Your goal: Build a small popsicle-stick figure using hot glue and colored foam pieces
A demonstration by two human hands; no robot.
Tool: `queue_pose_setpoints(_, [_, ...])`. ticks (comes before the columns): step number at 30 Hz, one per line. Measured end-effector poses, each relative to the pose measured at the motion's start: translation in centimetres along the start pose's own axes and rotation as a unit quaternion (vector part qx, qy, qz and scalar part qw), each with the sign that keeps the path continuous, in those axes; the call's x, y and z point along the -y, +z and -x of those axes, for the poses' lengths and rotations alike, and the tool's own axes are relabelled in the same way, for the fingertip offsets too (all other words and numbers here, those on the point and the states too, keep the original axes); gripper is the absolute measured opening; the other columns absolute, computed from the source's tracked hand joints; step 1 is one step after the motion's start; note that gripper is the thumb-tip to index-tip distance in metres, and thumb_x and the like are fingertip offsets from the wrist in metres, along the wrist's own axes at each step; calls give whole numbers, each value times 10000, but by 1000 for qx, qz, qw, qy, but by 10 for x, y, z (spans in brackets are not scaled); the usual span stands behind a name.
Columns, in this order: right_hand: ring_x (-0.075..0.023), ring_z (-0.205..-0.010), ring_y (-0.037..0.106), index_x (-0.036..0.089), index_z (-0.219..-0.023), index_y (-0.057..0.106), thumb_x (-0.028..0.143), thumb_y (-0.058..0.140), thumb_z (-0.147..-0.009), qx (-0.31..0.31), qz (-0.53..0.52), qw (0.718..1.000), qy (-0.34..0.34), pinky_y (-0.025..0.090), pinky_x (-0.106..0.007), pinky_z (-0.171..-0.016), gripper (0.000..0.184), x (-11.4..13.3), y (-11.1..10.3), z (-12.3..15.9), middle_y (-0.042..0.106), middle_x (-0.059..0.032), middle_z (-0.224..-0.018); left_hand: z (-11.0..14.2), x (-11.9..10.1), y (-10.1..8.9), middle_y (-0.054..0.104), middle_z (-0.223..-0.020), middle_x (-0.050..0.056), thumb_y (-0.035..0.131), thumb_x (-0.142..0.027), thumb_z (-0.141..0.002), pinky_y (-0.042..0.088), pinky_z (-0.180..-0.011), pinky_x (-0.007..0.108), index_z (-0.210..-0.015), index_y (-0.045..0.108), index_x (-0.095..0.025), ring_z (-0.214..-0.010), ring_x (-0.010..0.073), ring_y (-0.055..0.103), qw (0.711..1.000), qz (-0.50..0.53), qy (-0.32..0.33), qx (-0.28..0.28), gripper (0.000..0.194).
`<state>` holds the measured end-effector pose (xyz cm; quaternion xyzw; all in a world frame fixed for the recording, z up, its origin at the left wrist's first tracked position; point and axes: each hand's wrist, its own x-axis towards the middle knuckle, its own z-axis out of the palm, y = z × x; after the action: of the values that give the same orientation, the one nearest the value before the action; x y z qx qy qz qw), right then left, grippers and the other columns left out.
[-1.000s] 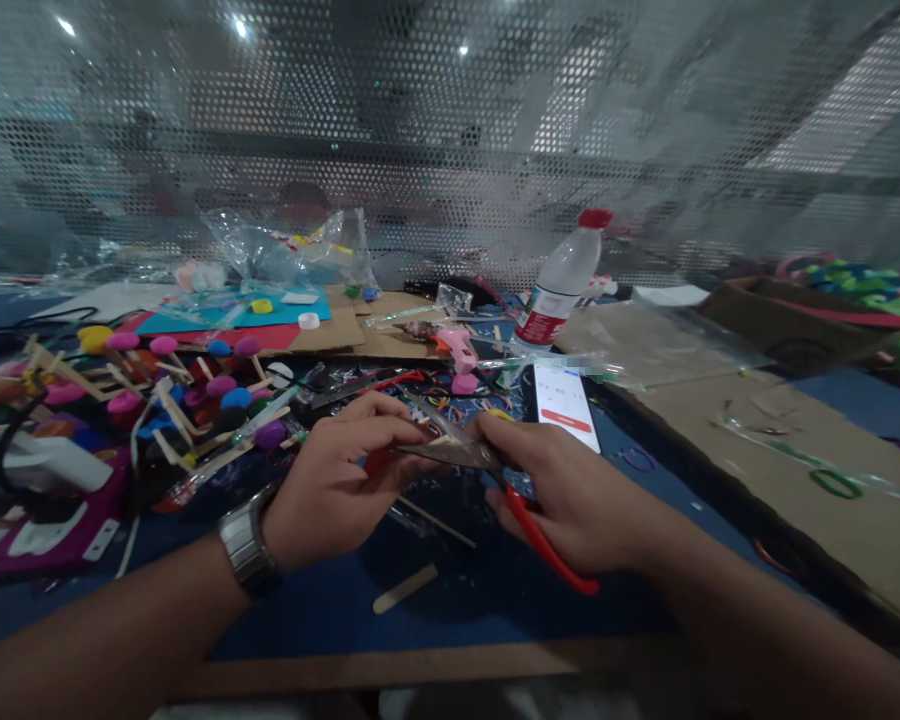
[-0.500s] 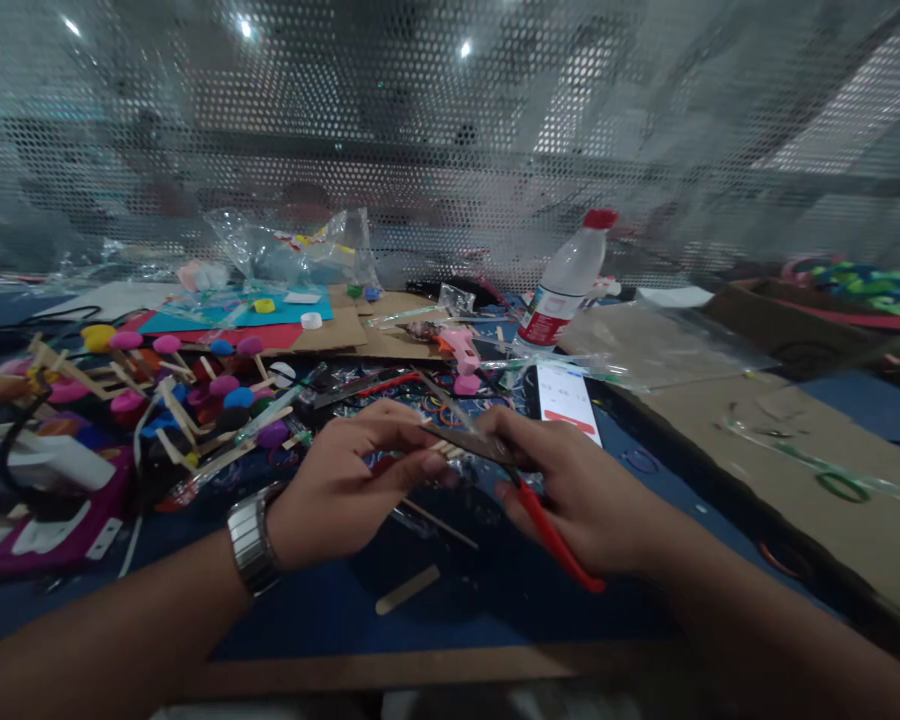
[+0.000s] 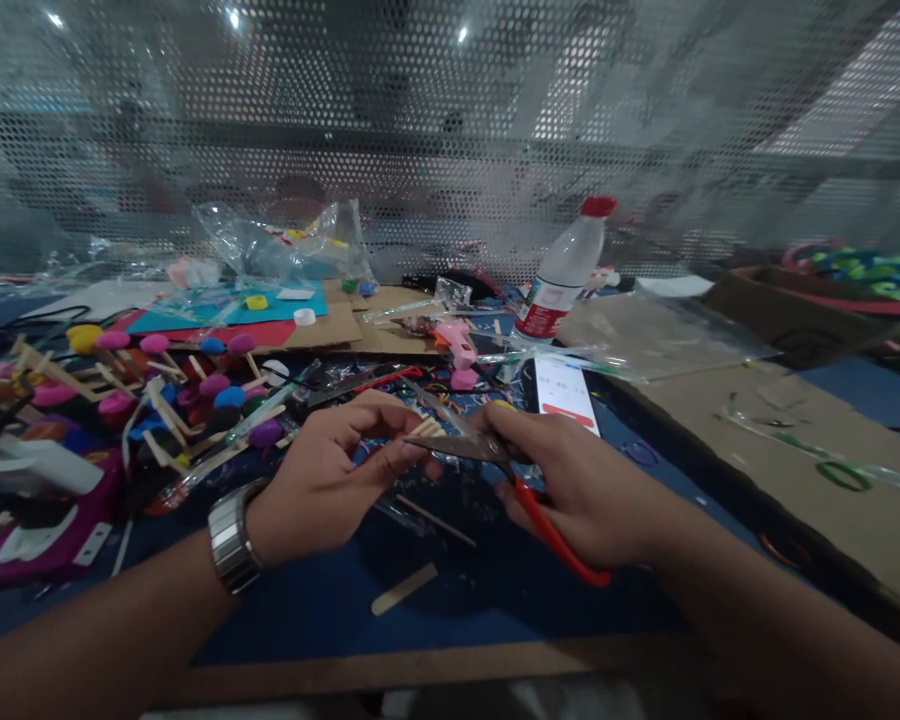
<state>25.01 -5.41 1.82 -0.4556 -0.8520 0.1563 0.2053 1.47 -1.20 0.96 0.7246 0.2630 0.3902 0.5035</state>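
Between the thumb and fingers of my left hand [image 3: 337,465] are small pale wooden sticks [image 3: 427,428], their ends poking out to the right. My right hand [image 3: 570,480] grips red-handled scissors [image 3: 555,535]. The scissor blades [image 3: 457,445] are spread apart, and the lower one lies by my left thumb and the sticks. A flat wooden craft stick [image 3: 403,588] rests on the blue tabletop [image 3: 330,630] below my hands. A thin stick [image 3: 436,521] lies just under the blades.
Left, a pile of coloured pieces and wooden sticks [image 3: 172,410] sits beside a purple device [image 3: 52,540]. Beyond my hands are a pink glue gun [image 3: 459,350], a lit phone [image 3: 565,393] and a red-capped bottle [image 3: 559,285]. Cardboard [image 3: 817,450] covers the right side.
The scissor blades have shifted slightly left, with the lower blade now across the front of the sticks near my left thumb. My left hand has moved a little left.
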Motion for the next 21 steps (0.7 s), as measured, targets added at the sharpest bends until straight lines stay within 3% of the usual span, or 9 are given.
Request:
queue_pose_setpoints(7, [-146,-558,421,237,-882,477,172,529,-709,13,-9,1000,-11,312,-265,-553,192,-1,1,-1,560,25,-695,0,0,-2,717,-801,43,713,-465,-902,475,-702,249,-801,728,-147,-732,145,623,999,0,-10,37,335])
queue_pose_setpoints(15, [-155,-577,453,231,-890,503,181,531,-706,19,-19,1000,-15,329,-275,-557,193,-4,2,0,598,3,-738,0,0,-5,709,-814,33,721,-327,-917,433,-645,205,-774,738,-147,-731,117,591,998,16,-24,57,230])
queue_pose_setpoints(21, [-163,-631,548,214,-984,561,160,528,-668,27,-54,998,-11,398,-276,-598,322,-4,2,0,687,-26,-834,0,-3,-5,685,-781,42,719,-415,-904,385,-520,191,-798,785,-143,-615,99,521,996,32,-59,56,299])
